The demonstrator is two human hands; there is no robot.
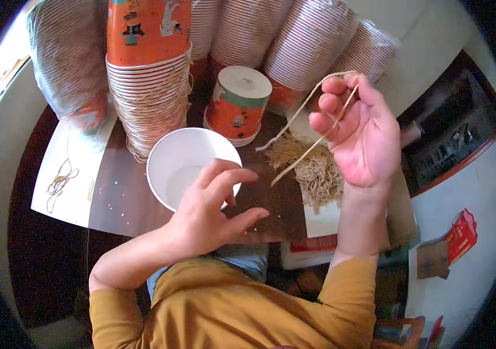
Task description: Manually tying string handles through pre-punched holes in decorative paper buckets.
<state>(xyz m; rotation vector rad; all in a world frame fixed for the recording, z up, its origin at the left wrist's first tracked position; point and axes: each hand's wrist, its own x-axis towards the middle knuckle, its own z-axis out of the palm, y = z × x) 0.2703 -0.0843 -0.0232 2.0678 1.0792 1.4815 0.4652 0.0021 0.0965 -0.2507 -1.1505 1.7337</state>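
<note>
Nearest the camera, the left hand (210, 209) is seen with its fingers spread and loosely curled; nothing is gripped, and its fingertips rest at the near rim of a white paper bowl (184, 166). The bowl stands upright on the dark tabletop (126, 198), with its open mouth facing up.

To the right, the right hand (358, 134) is raised palm-up above the table. A length of tan string (312, 125) is looped over its curled fingers and pinched there; both ends hang down toward a loose heap of string pieces (315, 168), which lies on a white sheet just right of the bowl.

Beyond the bowl, an orange printed cup with a white lid (237, 104) is set on the tabletop. Left of it, a tall stack of nested orange cups (149, 75) is positioned. Further back, sleeves of stacked cups (312, 41) are leaned together. At far left, a few rubber bands (61, 181) lie on white paper.
</note>
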